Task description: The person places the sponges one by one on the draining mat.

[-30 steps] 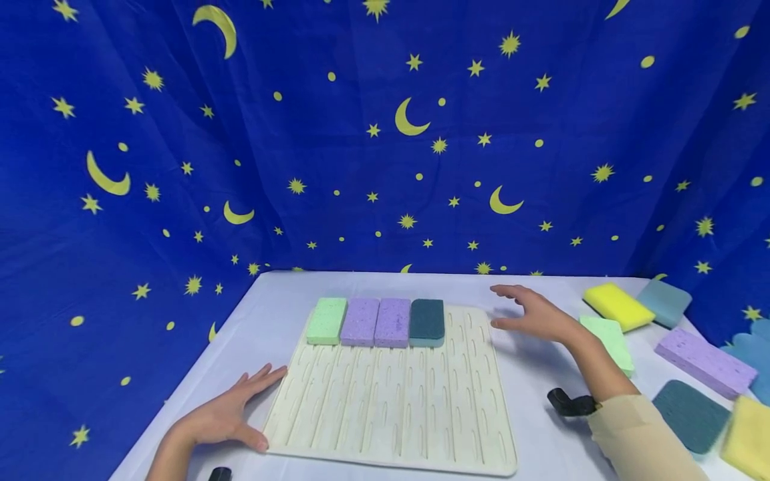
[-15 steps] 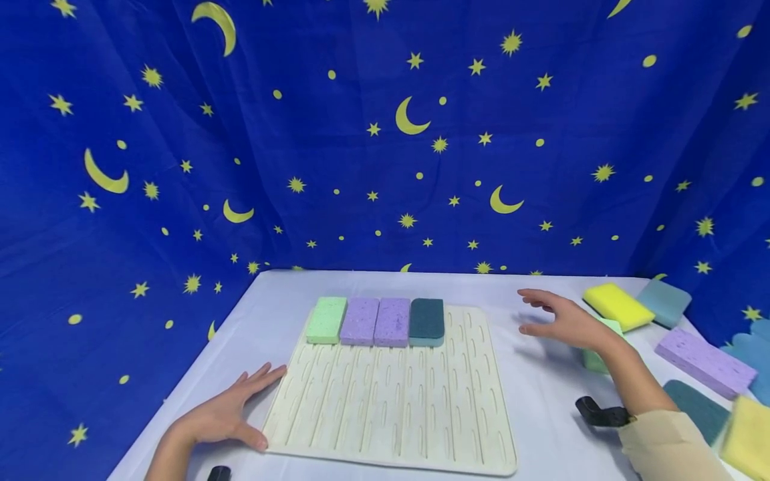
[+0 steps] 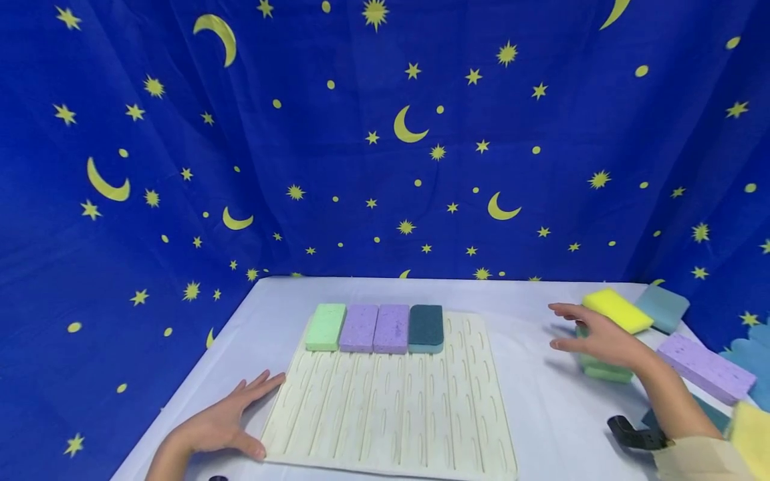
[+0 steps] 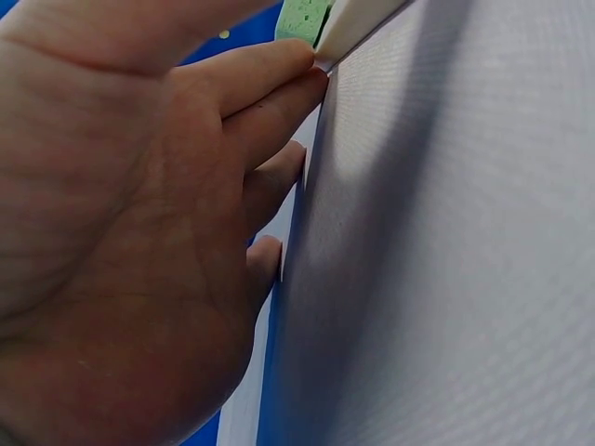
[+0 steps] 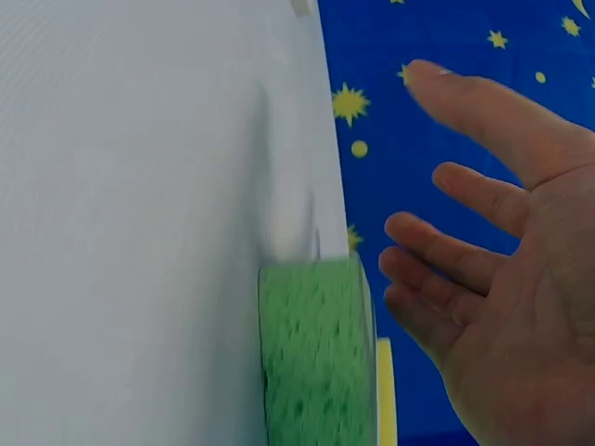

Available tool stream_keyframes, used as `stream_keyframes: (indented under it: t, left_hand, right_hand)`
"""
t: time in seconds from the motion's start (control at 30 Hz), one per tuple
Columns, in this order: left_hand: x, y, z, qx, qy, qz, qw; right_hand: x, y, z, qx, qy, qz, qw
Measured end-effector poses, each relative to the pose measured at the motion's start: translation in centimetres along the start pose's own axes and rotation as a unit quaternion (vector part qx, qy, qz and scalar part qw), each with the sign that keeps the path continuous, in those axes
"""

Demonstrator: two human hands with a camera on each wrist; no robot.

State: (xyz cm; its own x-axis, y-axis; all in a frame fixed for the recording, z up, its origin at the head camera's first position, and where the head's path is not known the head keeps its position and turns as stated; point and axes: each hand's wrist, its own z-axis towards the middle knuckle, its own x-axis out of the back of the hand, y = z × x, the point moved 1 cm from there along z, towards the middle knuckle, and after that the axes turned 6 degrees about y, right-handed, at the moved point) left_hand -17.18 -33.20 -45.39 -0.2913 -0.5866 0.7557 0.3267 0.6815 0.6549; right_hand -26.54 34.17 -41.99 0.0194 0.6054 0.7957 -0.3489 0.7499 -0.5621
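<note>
My left hand (image 3: 219, 422) rests at the left edge of a cream ridged mat (image 3: 385, 414), fingers spread and fingertips at its rim. Along the mat's back edge sit a green sponge (image 3: 326, 327), two purple sponges (image 3: 359, 329) and a dark teal scouring sponge (image 3: 426, 329), side by side. On the right, my right hand (image 3: 601, 339) hovers with nothing in it, its fingers relaxed and apart. Partly hidden beneath it lies another green sponge (image 3: 606, 371); the right wrist view shows this green sponge (image 5: 316, 353) beside the palm.
Around my right arm lie a bright yellow sponge (image 3: 616, 310), a grey-blue sponge (image 3: 663, 308), a purple sponge (image 3: 705, 367), a pale yellow sponge (image 3: 748, 434) and a dark teal sponge (image 3: 712, 414), partly covered by the forearm. A blue starry curtain (image 3: 385, 153) surrounds the white table (image 3: 529, 427).
My right hand has moved rightward, away from the mat, until it is over the loose green sponge. The left hand stays at the mat's edge, and the row of sponges has not moved.
</note>
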Motion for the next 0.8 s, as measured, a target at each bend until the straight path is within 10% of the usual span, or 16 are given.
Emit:
stream_keyframes:
  t: [0.8]
  left_hand:
    - [0.0,0.1,0.1,-0.004,-0.005,-0.001,1.0000]
  right_hand:
    - [2.4,3.8,-3.4,-0.036,-0.054,-0.061,0.996]
